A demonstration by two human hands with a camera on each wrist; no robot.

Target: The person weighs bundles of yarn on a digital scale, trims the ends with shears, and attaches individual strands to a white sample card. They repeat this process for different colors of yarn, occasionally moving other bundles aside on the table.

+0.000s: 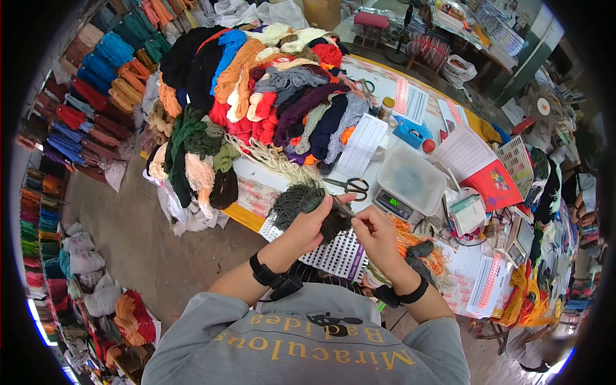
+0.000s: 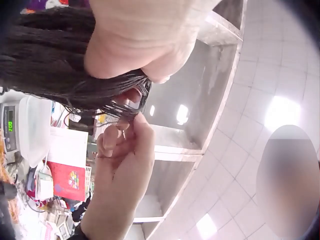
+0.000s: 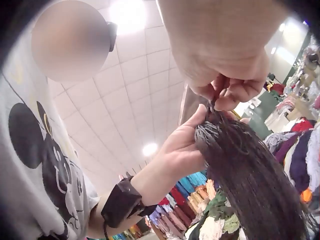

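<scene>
A dark grey-green yarn hank (image 1: 296,200) is gripped near its looped end by my left hand (image 1: 307,226), above the table's near edge. In the right wrist view the hank (image 3: 245,170) hangs down from the left hand (image 3: 182,147), its strands gathered at the top. My right hand (image 1: 378,236) pinches a few strands at that end between thumb and fingertips; the left wrist view shows the right hand (image 2: 125,160) just under the loops. Its pinched strands are partly hidden by the fingers.
Black scissors (image 1: 351,186) lie beyond the hands, beside a scale (image 1: 393,204) carrying a clear plastic tub (image 1: 410,174). A large heap of coloured yarn (image 1: 276,90) covers the table's far left. Orange yarn (image 1: 410,240) and a white sheet with dark dots (image 1: 333,256) are close to the hands.
</scene>
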